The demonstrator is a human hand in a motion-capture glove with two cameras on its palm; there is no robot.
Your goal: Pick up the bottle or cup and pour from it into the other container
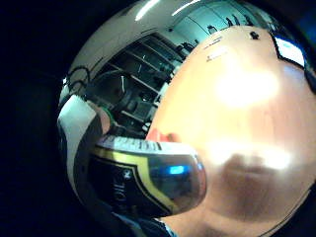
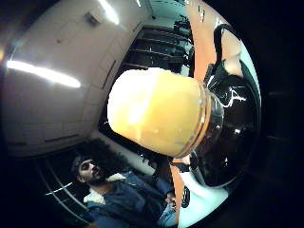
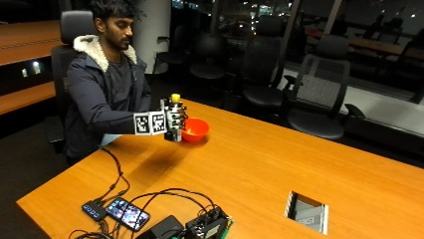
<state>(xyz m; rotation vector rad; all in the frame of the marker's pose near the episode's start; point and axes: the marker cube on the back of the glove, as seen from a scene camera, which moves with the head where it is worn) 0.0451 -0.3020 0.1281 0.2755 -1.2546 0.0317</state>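
While held upright, the bottle (image 3: 174, 119) waits beside the bowl (image 3: 195, 130).
Closest, the right hand (image 3: 173, 121) curls round its dark labelled body, yellow cap (image 3: 175, 97) clear above the fingers, likely ready to tip; beyond, the orange bowl sits on the table (image 3: 265, 164), apparently touching.

bottle (image 3: 175, 117): upright in the right hand (image 3: 173, 122), fingers wrapped round it, held up off the table (image 3: 265, 164)
bowl (image 3: 195, 129): on the table right beside the grip, pretty much touching the bottle's lower part
phone (image 3: 128, 213): way off from the grip, by the table's near edge
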